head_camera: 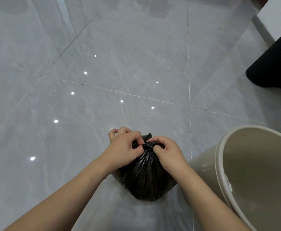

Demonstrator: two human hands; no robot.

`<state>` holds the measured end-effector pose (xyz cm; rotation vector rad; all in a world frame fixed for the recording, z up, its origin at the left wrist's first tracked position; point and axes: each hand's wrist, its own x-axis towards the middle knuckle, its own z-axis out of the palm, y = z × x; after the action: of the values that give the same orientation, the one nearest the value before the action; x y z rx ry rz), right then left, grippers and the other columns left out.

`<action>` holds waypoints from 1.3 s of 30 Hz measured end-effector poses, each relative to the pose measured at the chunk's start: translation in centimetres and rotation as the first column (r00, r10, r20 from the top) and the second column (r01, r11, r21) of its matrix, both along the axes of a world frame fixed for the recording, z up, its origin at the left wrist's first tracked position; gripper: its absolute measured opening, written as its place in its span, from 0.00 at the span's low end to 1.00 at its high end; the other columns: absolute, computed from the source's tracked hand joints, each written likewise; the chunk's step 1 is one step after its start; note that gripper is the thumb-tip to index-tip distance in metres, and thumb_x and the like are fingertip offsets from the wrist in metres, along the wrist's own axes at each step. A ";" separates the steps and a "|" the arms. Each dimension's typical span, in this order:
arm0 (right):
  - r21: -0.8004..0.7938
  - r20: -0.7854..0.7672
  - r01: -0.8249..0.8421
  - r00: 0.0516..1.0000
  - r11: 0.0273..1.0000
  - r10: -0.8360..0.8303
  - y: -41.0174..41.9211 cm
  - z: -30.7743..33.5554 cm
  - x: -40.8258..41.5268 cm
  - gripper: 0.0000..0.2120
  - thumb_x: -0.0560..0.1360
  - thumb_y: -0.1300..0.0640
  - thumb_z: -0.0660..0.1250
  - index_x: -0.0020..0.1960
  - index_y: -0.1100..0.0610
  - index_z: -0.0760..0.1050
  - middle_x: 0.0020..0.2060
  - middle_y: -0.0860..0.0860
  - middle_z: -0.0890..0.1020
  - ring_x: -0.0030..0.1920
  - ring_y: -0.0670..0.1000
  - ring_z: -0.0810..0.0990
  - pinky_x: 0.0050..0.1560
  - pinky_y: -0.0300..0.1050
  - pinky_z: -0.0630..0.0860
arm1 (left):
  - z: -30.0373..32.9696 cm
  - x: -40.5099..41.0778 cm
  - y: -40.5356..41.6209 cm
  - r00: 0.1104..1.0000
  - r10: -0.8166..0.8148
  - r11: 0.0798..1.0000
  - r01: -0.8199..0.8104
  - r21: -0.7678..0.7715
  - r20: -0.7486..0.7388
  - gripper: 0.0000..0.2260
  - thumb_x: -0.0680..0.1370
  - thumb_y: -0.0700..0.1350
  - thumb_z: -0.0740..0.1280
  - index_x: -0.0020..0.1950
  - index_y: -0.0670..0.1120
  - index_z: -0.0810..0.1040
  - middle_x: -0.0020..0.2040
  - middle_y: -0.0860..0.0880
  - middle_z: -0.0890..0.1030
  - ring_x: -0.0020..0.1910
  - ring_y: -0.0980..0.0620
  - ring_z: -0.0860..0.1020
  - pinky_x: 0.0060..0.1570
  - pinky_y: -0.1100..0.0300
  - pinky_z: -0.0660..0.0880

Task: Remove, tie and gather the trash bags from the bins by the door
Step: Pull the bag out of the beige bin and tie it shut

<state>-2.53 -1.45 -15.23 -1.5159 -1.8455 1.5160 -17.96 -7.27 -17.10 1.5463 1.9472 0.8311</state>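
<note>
A full black trash bag (146, 177) stands on the grey tiled floor at the bottom centre of the head view. Its neck is twisted into a knot at the top. My left hand (124, 145) pinches the bag's gathered plastic on the left of the knot. My right hand (165, 150) pinches it on the right, fingers curled round the plastic. A short tail of the bag pokes up behind the hands. Just to the right stands a beige round bin (219, 157) with no bag inside, its bare inner wall showing.
A black ribbed bin (274, 64) stands at the right edge, farther away. A white panel or door edge (276, 17) is at the top right. Glossy grey floor tiles (103, 80) stretch ahead and to the left.
</note>
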 end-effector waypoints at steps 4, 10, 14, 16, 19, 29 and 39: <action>-0.101 0.064 0.041 0.997 0.994 -0.035 0.3 0.2 -0.4 0.11 0.72 0.63 0.60 0.39 0.55 0.79 0.38 0.50 0.79 0.36 0.48 0.75 0.39 0.42 0.71 | 0.4 0.2 0.3 0.989 0.034 0.999 -0.031 0.029 -0.145 0.02 0.71 0.49 0.66 0.39 0.53 0.76 0.37 0.58 0.76 0.53 0.61 0.68 0.61 0.58 0.48; -0.381 -0.203 0.101 0.961 0.919 -0.190 0.0 0.8 -0.4 0.10 0.65 0.69 0.58 0.40 0.61 0.76 0.35 0.52 0.77 0.38 0.51 0.74 0.40 0.42 0.71 | 0.3 0.1 0.4 0.965 0.019 0.998 -0.004 0.060 -0.263 0.03 0.73 0.49 0.65 0.40 0.55 0.74 0.40 0.60 0.78 0.53 0.59 0.68 0.60 0.58 0.46; -0.354 -0.230 0.148 0.943 0.924 -0.239 -0.3 0.4 -0.2 0.10 0.57 0.64 0.59 0.37 0.64 0.73 0.34 0.57 0.69 0.38 0.55 0.66 0.37 0.46 0.63 | 0.3 -0.1 0.3 0.975 -0.007 0.998 0.022 0.067 -0.223 0.03 0.74 0.49 0.65 0.41 0.56 0.74 0.42 0.61 0.78 0.54 0.59 0.68 0.61 0.56 0.48; -0.343 -0.174 0.172 0.954 0.924 -0.242 -0.2 0.2 -0.2 0.11 0.57 0.63 0.60 0.38 0.63 0.75 0.35 0.57 0.69 0.37 0.56 0.65 0.36 0.47 0.62 | 0.3 -0.2 0.2 0.977 -0.012 0.997 0.027 0.068 -0.214 0.03 0.75 0.48 0.65 0.42 0.56 0.73 0.43 0.61 0.77 0.55 0.58 0.68 0.61 0.56 0.49; -0.327 -0.104 0.172 0.971 0.929 -0.216 -0.2 0.2 -0.2 0.08 0.58 0.63 0.58 0.37 0.60 0.72 0.33 0.55 0.66 0.34 0.55 0.62 0.35 0.49 0.59 | 0.3 -0.2 -0.2 0.988 -0.048 0.994 0.061 0.088 -0.148 0.07 0.72 0.47 0.63 0.48 0.56 0.72 0.48 0.61 0.75 0.55 0.56 0.68 0.64 0.54 0.53; -0.269 -0.023 0.183 0.980 0.946 -0.196 0.1 0.6 0.0 0.07 0.67 0.63 0.56 0.40 0.57 0.72 0.38 0.55 0.68 0.39 0.54 0.64 0.39 0.49 0.63 | -0.1 0.5 -0.6 0.988 -0.086 0.991 0.098 0.086 -0.126 0.00 0.72 0.52 0.64 0.41 0.59 0.74 0.58 0.64 0.71 0.60 0.59 0.64 0.64 0.59 0.51; -0.176 0.046 0.223 0.975 0.959 -0.219 -0.3 -1.0 0.4 0.13 0.62 0.59 0.58 0.38 0.48 0.78 0.49 0.58 0.79 0.40 0.51 0.75 0.40 0.44 0.70 | 1.2 -0.4 -0.1 0.893 0.156 0.967 -0.051 -0.249 0.423 0.09 0.66 0.59 0.61 0.43 0.60 0.76 0.56 0.59 0.75 0.64 0.53 0.65 0.67 0.52 0.62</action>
<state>-2.15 -1.73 -16.23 -1.7649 -1.5249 1.5961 -18.39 -7.33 -15.87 1.0170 1.7272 0.8732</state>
